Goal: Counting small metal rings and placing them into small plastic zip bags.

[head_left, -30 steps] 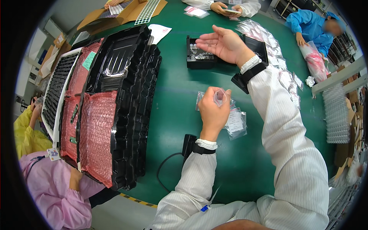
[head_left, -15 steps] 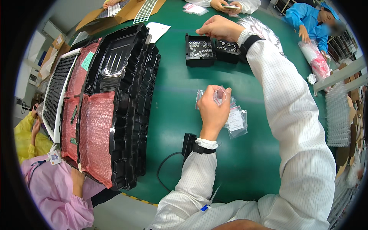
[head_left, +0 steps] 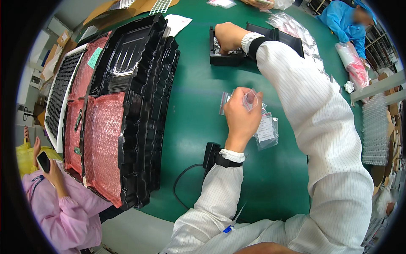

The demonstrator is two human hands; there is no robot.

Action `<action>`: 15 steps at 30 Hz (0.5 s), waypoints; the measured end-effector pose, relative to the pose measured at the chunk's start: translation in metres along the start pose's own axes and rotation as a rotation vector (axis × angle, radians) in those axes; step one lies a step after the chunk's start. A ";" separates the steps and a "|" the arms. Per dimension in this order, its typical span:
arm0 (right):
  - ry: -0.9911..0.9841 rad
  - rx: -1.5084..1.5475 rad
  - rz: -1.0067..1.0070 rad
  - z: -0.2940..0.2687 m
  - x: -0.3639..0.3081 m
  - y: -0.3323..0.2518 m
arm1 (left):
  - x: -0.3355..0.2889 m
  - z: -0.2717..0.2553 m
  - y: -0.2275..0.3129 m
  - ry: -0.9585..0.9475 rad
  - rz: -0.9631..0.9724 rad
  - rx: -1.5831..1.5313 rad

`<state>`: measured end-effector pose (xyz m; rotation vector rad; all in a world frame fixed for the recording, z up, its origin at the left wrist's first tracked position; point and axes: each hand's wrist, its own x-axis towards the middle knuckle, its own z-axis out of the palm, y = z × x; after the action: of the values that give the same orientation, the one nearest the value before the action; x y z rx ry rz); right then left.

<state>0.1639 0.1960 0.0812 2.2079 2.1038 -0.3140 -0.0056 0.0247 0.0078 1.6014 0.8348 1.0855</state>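
My left hand (head_left: 241,118) is closed round a small clear plastic bag (head_left: 250,100), whose rounded mouth gapes upward between thumb and fingers. Under and beside that hand lie more clear zip bags (head_left: 272,123), some with white printed slips. Farther off, my right hand (head_left: 229,37) reaches down into a black open-topped box (head_left: 226,60) of small ring-like parts (head_left: 217,45). Its fingers are curled, and the fingertips are hidden among the parts, so what they pinch, if anything, does not show. Right of it, partly behind my sleeve, is another black box (head_left: 292,41).
Stacked black trays (head_left: 146,114) with red bubble wrap (head_left: 103,144) fill the left side of the green table (head_left: 190,127). A black corded device (head_left: 210,154) lies by my left wrist. Clear bags (head_left: 287,25) are heaped at the back right. Other people stand around the table.
My right hand has gone from above the boxes down into the box of small parts. My left hand still holds the bag. At left, a person in pink now holds up a phone.
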 end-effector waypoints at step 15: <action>0.024 -0.047 0.088 0.012 0.013 -0.009 | 0.000 -0.002 -0.004 0.009 0.023 0.006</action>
<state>0.1547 0.2071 0.0675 2.2804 1.9968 -0.2303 -0.0077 0.0268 0.0038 1.6157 0.8277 1.1086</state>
